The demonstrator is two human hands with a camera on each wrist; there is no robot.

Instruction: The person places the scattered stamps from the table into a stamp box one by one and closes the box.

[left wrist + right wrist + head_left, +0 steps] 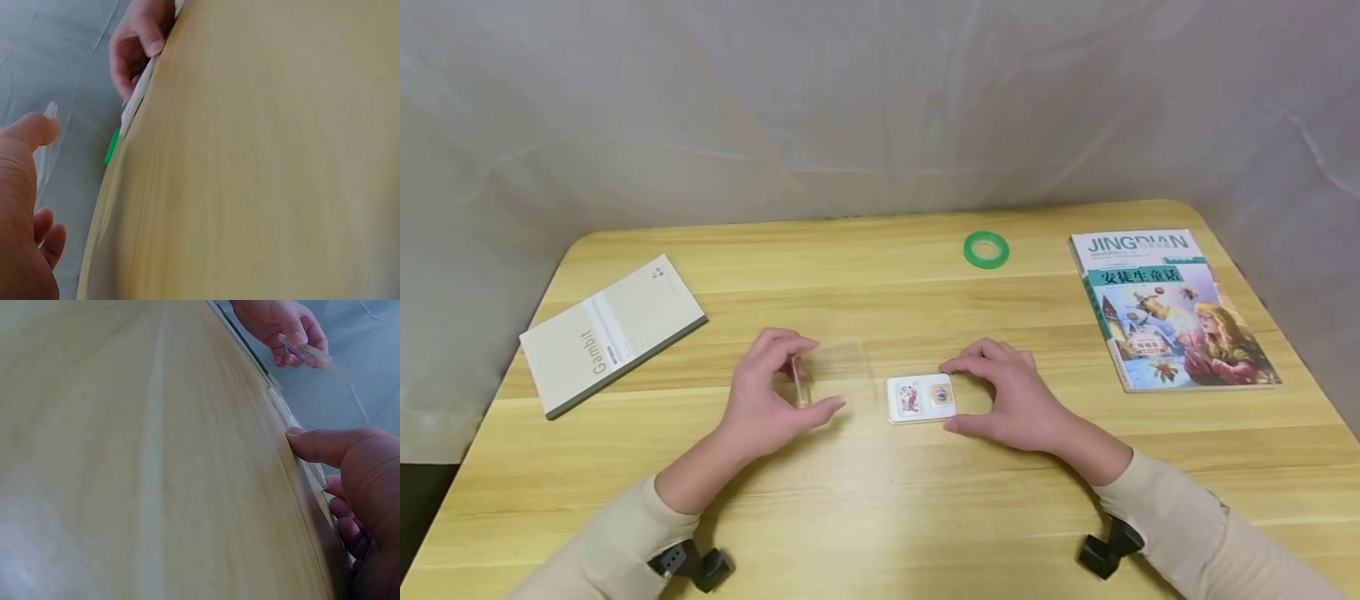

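Observation:
My left hand grips a clear plastic cover by its left end, fingers on the far side and thumb on the near one. In the right wrist view the cover shows as a thin see-through piece, held above the tabletop. To its right, a small flat white case lies on the table. Two little pictures show on its top, a red-and-black figure and a dark pot on tan. Thumb and fingers of my right hand pinch the case's right end from its near and far edges.
A cream Gambit notebook lies slanted at the left. Toward the back sits a green roll of tape. An illustrated book occupies the right side. Grey cloth hangs behind the wooden table.

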